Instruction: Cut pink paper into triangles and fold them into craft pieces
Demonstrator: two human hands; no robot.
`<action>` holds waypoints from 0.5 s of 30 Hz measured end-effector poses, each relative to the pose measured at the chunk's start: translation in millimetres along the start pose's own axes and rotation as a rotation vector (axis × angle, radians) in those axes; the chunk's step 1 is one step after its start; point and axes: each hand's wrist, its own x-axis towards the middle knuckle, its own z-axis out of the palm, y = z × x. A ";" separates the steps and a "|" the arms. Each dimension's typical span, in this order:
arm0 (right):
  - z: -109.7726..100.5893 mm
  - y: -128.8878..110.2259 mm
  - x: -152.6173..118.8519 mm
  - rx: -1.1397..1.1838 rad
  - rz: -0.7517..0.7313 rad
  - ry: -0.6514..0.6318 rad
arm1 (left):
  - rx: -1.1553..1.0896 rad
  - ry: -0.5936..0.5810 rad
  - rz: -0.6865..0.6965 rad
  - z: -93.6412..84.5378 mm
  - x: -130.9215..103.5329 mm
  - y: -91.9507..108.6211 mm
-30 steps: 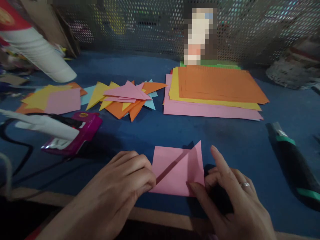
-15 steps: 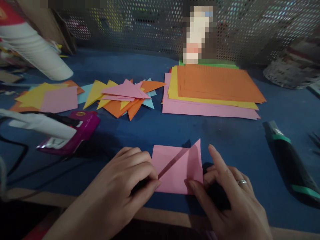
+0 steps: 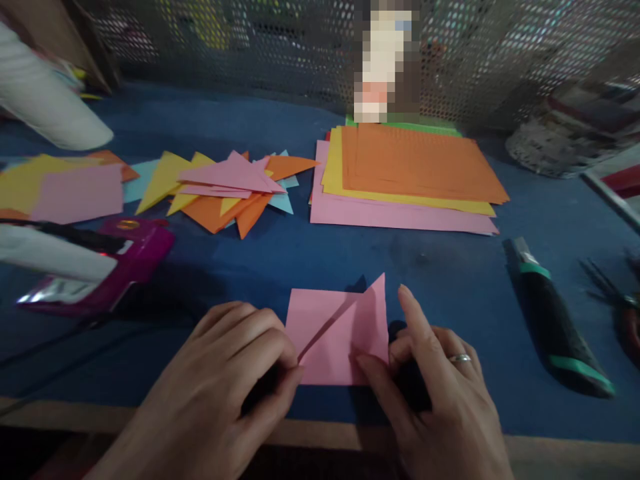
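A pink sheet of paper (image 3: 323, 333) lies near the front edge of the blue table, its right part bent up so that one corner points upward. My left hand (image 3: 245, 360) pinches the left edge of the sheet between thumb and fingers. At the right edge, the thumb of my right hand (image 3: 435, 380) presses on the paper with fingers curled behind it, while the index finger sticks out. A ring sits on one finger of that hand. The fold casts a slanting shadow across the sheet.
Folded paper triangles (image 3: 225, 193) and flat squares (image 3: 80, 190) lie left. Behind stands a stack of coloured sheets (image 3: 420, 163). A utility knife (image 3: 560, 327) is at right, a purple power strip (image 3: 145, 250) with a white plug at left. A mesh panel (image 3: 280, 53) closes the back.
The view has shifted slightly to the right, so things appear further left. Both hands keep their hold on the pink paper, whose raised corner looks nearly the same.
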 end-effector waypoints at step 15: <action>4.7 5.6 -4.7 0.003 0.004 -0.019 | 0.139 0.320 0.460 40.0 -5.2 -2.1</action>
